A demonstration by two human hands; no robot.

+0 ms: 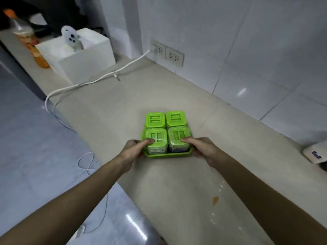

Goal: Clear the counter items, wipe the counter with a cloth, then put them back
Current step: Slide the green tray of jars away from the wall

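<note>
A green tray point(168, 155) holding several clear jars with green lids point(165, 129) sits on the beige counter point(177, 96) in the middle of the view. My left hand point(134, 149) grips the tray's near left corner, thumb pressed on the near left lid. My right hand point(201, 147) grips the near right corner, thumb on the near right lid. No cloth is in view.
A white box point(85, 57) with a white device in it and an orange bottle point(30, 38) stand at the far left. A white cable point(99, 78) runs from wall sockets point(166, 52) over the counter edge. An orange smear point(215, 200) marks the near counter. A white object point(315, 154) lies at the right.
</note>
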